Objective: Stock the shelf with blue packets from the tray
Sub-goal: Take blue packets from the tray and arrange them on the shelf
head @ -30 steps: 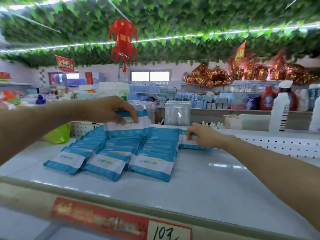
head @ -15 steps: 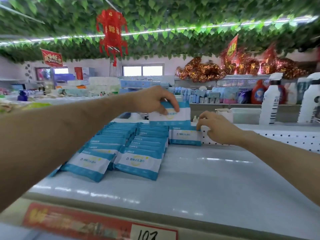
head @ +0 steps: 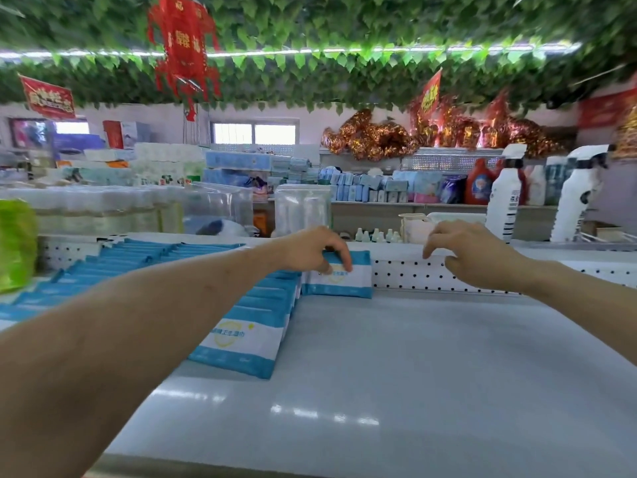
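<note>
The step in hand looks like setting one packet down to start a new row. The left hand (head: 315, 251) grips the top edge of a blue packet (head: 341, 279), fingers curled over it. The packet stands upright on the shelf (head: 431, 374) at the centre of the frame, its back against the perforated back panel (head: 406, 274). Just left of it in the picture lie the rows of blue packets (head: 248, 336) already stocked, overlapping toward the front. The right hand (head: 479, 255) hovers at centre right, near the panel, fingers loosely curled and holding nothing. The tray is not in view. Next, I judge, the left hand must let go without tipping the packet, then fetch another to lean in front of it.
</note>
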Motion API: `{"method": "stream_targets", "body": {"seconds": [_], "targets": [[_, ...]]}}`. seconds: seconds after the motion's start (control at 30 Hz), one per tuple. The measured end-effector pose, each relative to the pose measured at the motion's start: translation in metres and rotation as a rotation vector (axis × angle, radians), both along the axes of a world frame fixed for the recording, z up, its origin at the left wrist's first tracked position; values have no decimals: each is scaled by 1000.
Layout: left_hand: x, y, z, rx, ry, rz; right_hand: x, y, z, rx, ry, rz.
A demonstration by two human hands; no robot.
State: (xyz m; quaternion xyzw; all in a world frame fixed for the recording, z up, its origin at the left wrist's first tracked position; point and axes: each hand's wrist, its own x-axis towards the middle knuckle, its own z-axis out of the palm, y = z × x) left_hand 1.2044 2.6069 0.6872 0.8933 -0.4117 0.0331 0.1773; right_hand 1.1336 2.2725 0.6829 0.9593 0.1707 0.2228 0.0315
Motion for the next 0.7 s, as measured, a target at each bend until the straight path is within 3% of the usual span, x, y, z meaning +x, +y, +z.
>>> {"method": "stream_targets", "body": {"seconds": [0.3,0.5,0.7], "targets": [[-21,62,27,-142,-74,103,4,84,25,-10,-17,104],[-80,221,42,-167,-83,387,5,241,45,8,3,395],[-215,408,28,-96,-95,791,-28,442,39,-16,145,790]]}}
